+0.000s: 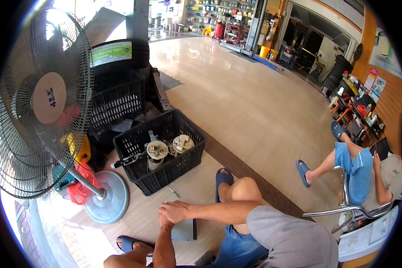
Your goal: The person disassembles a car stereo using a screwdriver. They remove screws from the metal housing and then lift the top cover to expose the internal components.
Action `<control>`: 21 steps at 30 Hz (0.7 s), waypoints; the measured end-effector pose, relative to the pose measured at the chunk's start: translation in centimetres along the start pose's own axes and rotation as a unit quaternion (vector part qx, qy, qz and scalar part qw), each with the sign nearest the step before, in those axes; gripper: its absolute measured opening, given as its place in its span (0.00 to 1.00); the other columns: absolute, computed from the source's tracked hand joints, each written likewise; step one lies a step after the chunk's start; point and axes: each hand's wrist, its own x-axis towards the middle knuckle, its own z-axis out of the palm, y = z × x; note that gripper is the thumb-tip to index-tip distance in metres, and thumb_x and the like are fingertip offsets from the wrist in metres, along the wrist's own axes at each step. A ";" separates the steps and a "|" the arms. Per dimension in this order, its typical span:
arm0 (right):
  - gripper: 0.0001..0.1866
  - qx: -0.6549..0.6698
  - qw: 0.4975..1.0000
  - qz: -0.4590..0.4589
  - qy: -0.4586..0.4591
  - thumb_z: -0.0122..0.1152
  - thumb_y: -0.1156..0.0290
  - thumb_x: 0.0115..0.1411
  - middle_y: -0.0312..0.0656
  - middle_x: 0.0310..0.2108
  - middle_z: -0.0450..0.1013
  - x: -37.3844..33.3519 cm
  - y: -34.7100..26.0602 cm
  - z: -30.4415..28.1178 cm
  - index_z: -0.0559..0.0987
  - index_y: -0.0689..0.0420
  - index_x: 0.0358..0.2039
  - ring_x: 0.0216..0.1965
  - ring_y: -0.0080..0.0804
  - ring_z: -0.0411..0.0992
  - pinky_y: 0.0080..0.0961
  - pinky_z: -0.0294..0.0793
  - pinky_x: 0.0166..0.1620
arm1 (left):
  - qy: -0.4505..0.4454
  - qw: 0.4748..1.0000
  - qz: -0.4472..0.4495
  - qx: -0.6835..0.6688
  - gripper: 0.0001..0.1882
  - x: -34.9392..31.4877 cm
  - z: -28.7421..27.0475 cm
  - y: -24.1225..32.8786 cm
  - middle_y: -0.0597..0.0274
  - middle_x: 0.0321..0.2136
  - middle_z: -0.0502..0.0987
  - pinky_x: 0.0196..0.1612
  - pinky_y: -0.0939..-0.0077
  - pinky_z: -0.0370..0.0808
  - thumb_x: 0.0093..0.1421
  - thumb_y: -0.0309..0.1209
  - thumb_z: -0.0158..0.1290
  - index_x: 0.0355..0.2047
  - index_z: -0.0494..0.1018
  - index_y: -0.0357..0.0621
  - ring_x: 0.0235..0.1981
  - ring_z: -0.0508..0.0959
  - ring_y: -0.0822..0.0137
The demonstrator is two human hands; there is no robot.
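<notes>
My right hand point(176, 211) lies across my left hand point(165, 220) near the wrist, its fingers curled round it. The left hand is mostly covered, so its fingers do not show. Both hang above the floor between my knees. Just beyond them stands a black plastic crate point(158, 182). Inside it are two cream, round-topped parts that look like fuel pump units, one nearer point(157, 150) and one to its right point(183, 143). A small green-handled screwdriver point(176, 194) lies on the floor by the crate. Below my hands is a flat grey box-like thing point(183, 231), partly hidden.
A large standing fan point(49, 98) with a round grey base point(106, 196) stands at left, a red plastic bag point(79, 187) beside its pole. Another black crate point(118, 107) is behind. At right a person in blue shorts point(359, 167) sits on a metal-framed chair point(346, 210).
</notes>
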 end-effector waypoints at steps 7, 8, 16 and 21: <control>0.16 0.009 0.995 0.059 -0.082 0.57 0.70 0.54 0.54 0.43 0.73 0.3 1.1 0.7 0.73 0.61 0.44 0.43 0.57 0.76 0.48 0.77 0.45 | -0.043 0.996 -0.038 -0.071 0.20 0.3 0.0 0.0 0.55 0.51 0.74 0.56 0.56 0.68 0.58 0.41 0.54 0.51 0.74 0.53 0.54 0.71 0.51; 0.16 -0.009 0.999 0.030 -0.036 0.56 0.71 0.54 0.55 0.42 0.73 -0.1 1.1 0.6 0.73 0.61 0.43 0.41 0.57 0.77 0.48 0.77 0.44 | -0.015 0.998 -0.006 -0.062 0.21 0.4 0.4 -0.3 0.55 0.51 0.74 0.56 0.56 0.68 0.58 0.41 0.54 0.51 0.73 0.52 0.55 0.70 0.51; 0.15 -0.019 0.995 0.067 -0.077 0.55 0.73 0.54 0.53 0.43 0.72 0.5 0.6 -0.7 0.74 0.60 0.43 0.43 0.52 0.77 0.46 0.78 0.44 | 0.002 0.997 0.053 -0.053 0.20 1.1 1.5 -2.3 0.50 0.46 0.76 0.52 0.54 0.71 0.56 0.36 0.55 0.49 0.74 0.47 0.50 0.73 0.46; 0.15 -0.056 0.997 -0.020 0.043 0.55 0.73 0.54 0.53 0.41 0.73 0.3 -0.4 -0.8 0.75 0.59 0.44 0.38 0.53 0.78 0.45 0.79 0.41 | 0.024 0.996 0.062 -0.052 0.20 0.1 2.8 -3.3 0.50 0.47 0.76 0.52 0.54 0.71 0.56 0.36 0.55 0.49 0.74 0.47 0.49 0.73 0.46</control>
